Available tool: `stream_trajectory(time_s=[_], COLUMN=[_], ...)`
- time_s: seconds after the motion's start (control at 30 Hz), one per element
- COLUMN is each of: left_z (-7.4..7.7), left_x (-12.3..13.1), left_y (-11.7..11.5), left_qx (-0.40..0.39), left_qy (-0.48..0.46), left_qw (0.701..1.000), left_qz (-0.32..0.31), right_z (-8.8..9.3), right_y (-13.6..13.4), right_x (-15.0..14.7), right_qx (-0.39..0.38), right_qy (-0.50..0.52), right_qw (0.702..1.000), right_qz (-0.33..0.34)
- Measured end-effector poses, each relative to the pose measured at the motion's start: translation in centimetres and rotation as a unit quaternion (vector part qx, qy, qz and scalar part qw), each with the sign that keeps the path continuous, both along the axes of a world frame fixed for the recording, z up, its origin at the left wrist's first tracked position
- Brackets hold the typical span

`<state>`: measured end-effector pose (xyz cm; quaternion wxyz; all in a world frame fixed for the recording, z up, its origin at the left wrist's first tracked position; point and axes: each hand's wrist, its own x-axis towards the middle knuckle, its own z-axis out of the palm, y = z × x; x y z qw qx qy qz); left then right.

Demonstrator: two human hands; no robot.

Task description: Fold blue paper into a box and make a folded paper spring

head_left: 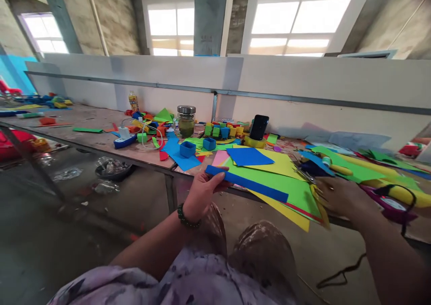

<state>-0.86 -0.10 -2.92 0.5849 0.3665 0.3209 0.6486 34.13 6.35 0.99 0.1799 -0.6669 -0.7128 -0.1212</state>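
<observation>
My left hand [201,192] pinches one end of a long blue foam-sheet strip [256,186] between thumb and fingers. The strip slants down to the right, over a stack with a green sheet [279,179] and a yellow sheet [286,161]. On the stack's right side, my right hand [335,197] is curled round scissors [307,175], whose metal blades point away to the left. Motion smears its fingertips and the yellow beside them. Beyond the strip lies a flat blue sheet [251,156]. Two small open blue boxes [187,149] stand farther back on the left.
A lidded glass mug [186,121] and a propped phone [259,127] stand toward the back. Several small coloured boxes [224,130] sit between them. A blue glue gun [124,140] lies left, a glue stick [326,161] right. A purple device [390,204] with a black cord is at far right.
</observation>
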Motion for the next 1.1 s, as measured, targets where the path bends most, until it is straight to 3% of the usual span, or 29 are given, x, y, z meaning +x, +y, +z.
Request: stream_trajectory(time_s=[0.07, 0.13, 0.27, 0.4, 0.47, 0.6, 0.7, 0.83, 0.93, 1.0, 1.1], left_z=[0.2, 0.3, 0.5, 0.6, 0.7, 0.2, -1.0, -2.0, -1.8, -1.2, -0.2], left_x=[0.6, 1.2, 1.9, 1.7, 1.8, 3.0, 4.1, 4.3, 3.6, 3.2, 3.2], left_y=[-0.2, -0.5, -0.9, -0.6, -0.3, -0.1, -0.2, 0.0, -0.1, -0.4, -0.5], left_qx=[0.006, 0.011, 0.014, -0.022, -0.021, -0.010, -0.008, -0.015, -0.025, -0.016, 0.013], left_qy=[0.030, 0.064, 0.082, 0.023, 0.000, 0.017, 0.033, 0.037, 0.065, 0.106, 0.192], left_qw=[1.000, 0.998, 0.995, 0.998, 0.997, 0.987, 0.982, 0.981, 0.974, 0.962, 0.935], left_qz=[-0.007, -0.025, -0.059, -0.059, -0.071, -0.158, -0.184, -0.190, -0.215, -0.249, -0.298], right_z=[0.8, 1.2, 0.6, -1.8, -3.2, -5.5, -6.4, -6.8, -5.5, -4.0, -1.7], right_y=[-2.3, -5.0, -8.6, -10.2, -10.7, -11.1, -11.1, -11.2, -10.3, -9.0, -6.3], right_x=[-3.3, -7.1, -13.1, -15.1, -15.4, -16.2, -16.6, -16.4, -15.3, -14.4, -13.4], right_qx=[-0.029, -0.066, -0.148, -0.160, -0.145, -0.048, 0.012, -0.026, -0.041, -0.038, -0.130], right_qy=[0.102, 0.200, 0.226, 0.351, 0.374, 0.373, 0.304, 0.267, 0.387, 0.487, 0.561], right_qw=[0.993, 0.961, 0.924, 0.884, 0.880, 0.906, 0.938, 0.941, 0.904, 0.856, 0.781], right_qz=[0.056, 0.177, 0.271, 0.263, 0.254, 0.195, 0.166, 0.207, 0.180, 0.166, 0.241])
